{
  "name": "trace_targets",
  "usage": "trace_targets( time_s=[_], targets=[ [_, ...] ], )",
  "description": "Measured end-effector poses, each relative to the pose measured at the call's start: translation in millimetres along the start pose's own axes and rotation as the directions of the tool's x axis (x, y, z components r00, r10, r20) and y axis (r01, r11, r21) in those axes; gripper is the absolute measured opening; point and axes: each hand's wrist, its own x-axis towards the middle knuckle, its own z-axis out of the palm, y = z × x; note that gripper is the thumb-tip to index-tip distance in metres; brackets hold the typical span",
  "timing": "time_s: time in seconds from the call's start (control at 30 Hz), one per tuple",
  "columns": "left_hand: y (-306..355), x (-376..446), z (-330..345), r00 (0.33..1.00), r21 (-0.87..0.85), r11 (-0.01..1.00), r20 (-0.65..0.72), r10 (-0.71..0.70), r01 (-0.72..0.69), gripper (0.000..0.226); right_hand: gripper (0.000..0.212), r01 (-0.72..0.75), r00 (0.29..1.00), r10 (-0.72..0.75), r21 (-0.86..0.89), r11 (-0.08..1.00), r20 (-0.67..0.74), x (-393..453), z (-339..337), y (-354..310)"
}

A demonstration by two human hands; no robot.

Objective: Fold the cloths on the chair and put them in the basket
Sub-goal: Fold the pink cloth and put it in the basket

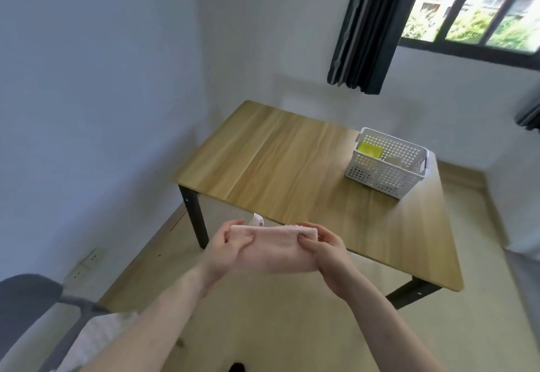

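A pale pink folded cloth (274, 250) hangs in the air in front of the table's near edge, held at both ends. My left hand (226, 250) grips its left end with thumb on top. At the other end my right hand (327, 250) pinches the fold. A white label (257, 220) sticks up behind the cloth. The white perforated basket (409, 180) stands on the table's far right part, with a yellow cloth (369, 149) and a pale one (396, 161) inside. The grey chair (32, 310) is at the bottom left, a light cloth (96, 339) lying on it.
The wooden table (280, 167) on black legs fills the middle, its top bare to the left of the basket. White walls stand left and behind, with a dark curtain (365, 24) and a window (479, 6) at upper right. Wall sockets (87, 263) sit low on the left.
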Motion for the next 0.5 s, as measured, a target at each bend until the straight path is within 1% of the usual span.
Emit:
trace_targets(
  time_s=[0.07, 0.17, 0.23, 0.3, 0.4, 0.5],
  targets=[
    [20.9, 24.6, 16.5, 0.998, 0.051, 0.998, 0.051, 0.022, -0.025, 0.016, 0.037, 0.023, 0.999, -0.023, -0.001, 1.0, -0.025, 17.7, -20.6, -19.9],
    [49.1, 65.8, 44.5, 0.994, 0.098, 0.993, 0.092, 0.052, -0.061, 0.014, 0.026, 0.029, 0.998, -0.032, -0.046, 0.999, -0.057, 48.8, -52.9, -46.0],
    [64.9, 97.6, 65.4, 0.993, 0.122, 0.989, 0.099, 0.071, -0.083, 0.012, 0.022, 0.01, 0.998, -0.017, -0.104, 0.995, -0.068, 70.0, -77.0, -63.6],
    [82.4, 130.2, 88.8, 0.99, 0.153, 0.984, 0.116, 0.075, -0.092, 0.012, 0.023, -0.01, 0.997, -0.004, -0.185, 0.983, -0.073, 89.9, -101.7, -84.3],
    [105.3, 176.5, 130.6, 0.981, 0.195, 0.972, 0.166, 0.103, -0.135, 0.012, 0.022, -0.008, 0.993, -0.03, -0.318, 0.948, -0.114, 117.4, -143.0, -108.4],
    [122.7, 212.4, 175.6, 0.97, 0.211, 0.964, 0.21, 0.119, -0.163, 0.011, 0.022, -0.065, 0.99, 0.012, -0.372, 0.926, -0.142, 139.2, -184.7, -127.1]
  ],
)
